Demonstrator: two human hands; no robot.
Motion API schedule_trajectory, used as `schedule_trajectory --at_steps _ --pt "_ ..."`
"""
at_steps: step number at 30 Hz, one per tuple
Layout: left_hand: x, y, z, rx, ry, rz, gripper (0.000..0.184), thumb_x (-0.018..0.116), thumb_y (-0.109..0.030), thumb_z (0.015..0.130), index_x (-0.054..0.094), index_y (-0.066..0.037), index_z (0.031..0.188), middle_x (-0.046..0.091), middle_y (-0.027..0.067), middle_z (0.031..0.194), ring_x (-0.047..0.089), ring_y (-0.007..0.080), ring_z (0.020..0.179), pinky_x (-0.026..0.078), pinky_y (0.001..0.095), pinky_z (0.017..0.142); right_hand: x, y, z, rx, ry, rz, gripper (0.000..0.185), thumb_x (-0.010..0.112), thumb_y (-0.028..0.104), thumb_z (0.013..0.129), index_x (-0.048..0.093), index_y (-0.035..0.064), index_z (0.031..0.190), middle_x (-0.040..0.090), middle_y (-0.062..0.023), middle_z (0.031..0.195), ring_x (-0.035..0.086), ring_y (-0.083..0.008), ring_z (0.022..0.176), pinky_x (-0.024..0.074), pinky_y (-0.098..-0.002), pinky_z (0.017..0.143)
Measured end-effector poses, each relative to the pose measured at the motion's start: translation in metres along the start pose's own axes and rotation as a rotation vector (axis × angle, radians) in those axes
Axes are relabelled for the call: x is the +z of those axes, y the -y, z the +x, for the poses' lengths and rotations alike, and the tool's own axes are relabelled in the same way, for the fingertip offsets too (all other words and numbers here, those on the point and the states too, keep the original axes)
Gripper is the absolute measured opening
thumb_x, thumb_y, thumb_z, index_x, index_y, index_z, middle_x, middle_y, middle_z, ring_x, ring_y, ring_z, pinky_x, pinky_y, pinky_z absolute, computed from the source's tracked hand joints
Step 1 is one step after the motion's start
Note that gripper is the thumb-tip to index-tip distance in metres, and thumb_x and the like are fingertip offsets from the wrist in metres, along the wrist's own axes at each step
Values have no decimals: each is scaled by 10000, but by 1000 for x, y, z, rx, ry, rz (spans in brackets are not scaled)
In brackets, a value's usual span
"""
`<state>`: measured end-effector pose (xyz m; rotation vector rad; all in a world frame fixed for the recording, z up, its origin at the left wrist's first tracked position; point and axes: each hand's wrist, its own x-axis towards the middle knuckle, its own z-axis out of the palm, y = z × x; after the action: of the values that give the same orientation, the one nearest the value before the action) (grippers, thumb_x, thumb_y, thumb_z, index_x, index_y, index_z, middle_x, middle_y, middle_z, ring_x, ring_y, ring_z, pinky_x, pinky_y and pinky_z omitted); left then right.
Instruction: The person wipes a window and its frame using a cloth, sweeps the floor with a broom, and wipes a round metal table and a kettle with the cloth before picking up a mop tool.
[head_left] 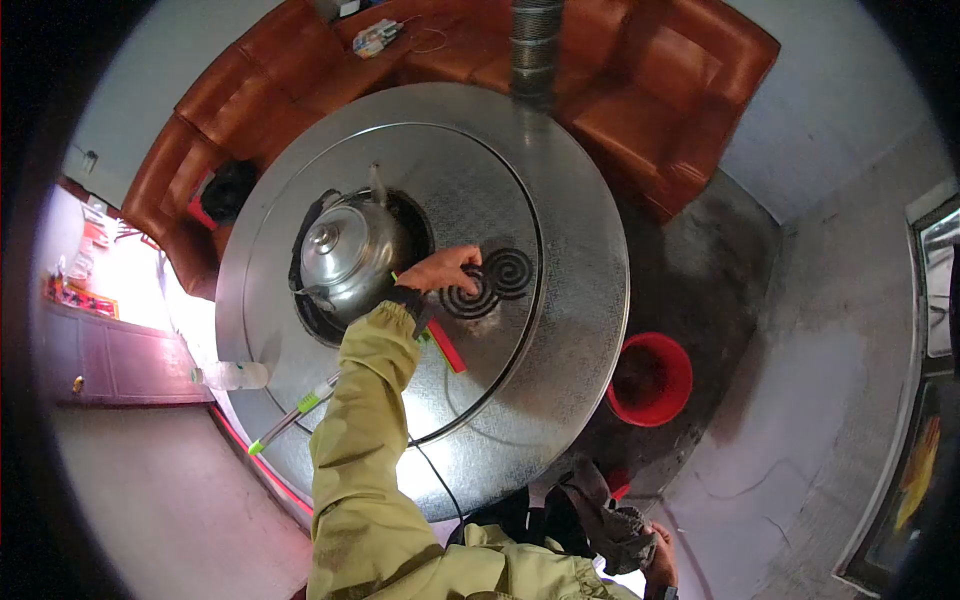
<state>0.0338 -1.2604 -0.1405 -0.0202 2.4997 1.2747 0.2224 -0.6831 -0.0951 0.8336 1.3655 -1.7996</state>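
Observation:
My left hand [445, 270] reaches over the round metal table [570, 370], its thumb and finger apart at the edge of a black spiral coil [468, 300]. A second black spiral coil [512, 272] lies just to the right of the first. Beside my left hand, a metal kettle [350, 250] sits over a dark round opening. A long-handled tool with a red and green head [447, 348] lies under my left forearm. Low in the view, my right hand [660, 555] is closed around a dark grey cloth [622, 535].
Brown sofas [640, 90] curve behind the table, and a ribbed metal pipe [535, 50] rises at its back edge. A clear bottle [235, 376] is at the left rim. Right of the table, a red bucket [650, 380] stands on the floor. A black cable [440, 480] crosses the near rim.

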Motion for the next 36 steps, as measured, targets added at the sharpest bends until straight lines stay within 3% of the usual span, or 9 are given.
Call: schedule_trajectory --at_steps 3,7,10,11,12,16,18,22,36 --pt "1 -18 20 -101 94 -389 357 693 -100 653 472 -43 928 534 48 877 503 156 880 406 313 764 -9 -8 2 -11 -4 -21 152 585 131 794 603 2 873 627 -68 782 598 -140 637 491 -255 570" --pt "21 0 50 -225 -127 -146 496 680 -80 671 464 -62 1117 528 85 1077 469 217 1061 392 319 845 16 2 -16 -26 -86 -77 159 588 152 789 607 5 846 615 -54 762 580 -125 644 463 -243 584" --pt "21 27 63 -304 -52 15 552 710 -194 649 483 -52 1132 585 129 823 551 170 648 447 310 578 30 14 -19 29 -71 -112 198 591 171 784 601 -3 878 609 -55 785 570 -127 681 451 -249 615" --pt "23 21 59 48 -139 245 509 675 -192 685 490 -13 1124 579 108 766 538 162 597 445 322 548 29 22 -24 57 -17 -124 252 607 182 773 590 -12 934 612 -72 830 576 -144 730 461 -266 651" --pt "23 40 64 -144 -29 -262 460 642 -137 700 496 9 1112 582 113 754 555 176 638 456 317 579 19 19 -18 58 -41 -328 249 580 185 786 595 -5 946 611 -61 830 564 -135 732 443 -247 662" --pt "32 -7 80 -162 5 323 377 632 -38 640 566 16 1007 613 138 783 576 208 603 465 333 546 5 15 -20 -89 146 -490 344 517 359 842 607 60 987 560 -14 859 488 -90 816 387 -241 727" --pt "41 84 104 0 -157 319 363 715 -46 527 500 -6 817 568 120 737 576 205 661 467 324 588 12 18 -29 -114 117 -313 369 522 378 838 603 46 977 560 -7 858 480 -88 818 384 -250 724" --pt "21 20 79 -309 -10 416 420 689 -111 598 474 -22 947 538 126 877 553 237 762 456 351 665 7 20 -31 -85 115 -285 378 537 380 832 604 37 978 567 -8 864 490 -89 822 390 -261 723" --pt "22 -11 20 -474 33 99 646 670 -241 715 384 -60 1266 436 145 1237 467 311 1055 431 411 838 -24 3 -47 -134 36 -165 248 555 302 849 619 72 919 541 63 782 467 -19 716 380 -214 625"
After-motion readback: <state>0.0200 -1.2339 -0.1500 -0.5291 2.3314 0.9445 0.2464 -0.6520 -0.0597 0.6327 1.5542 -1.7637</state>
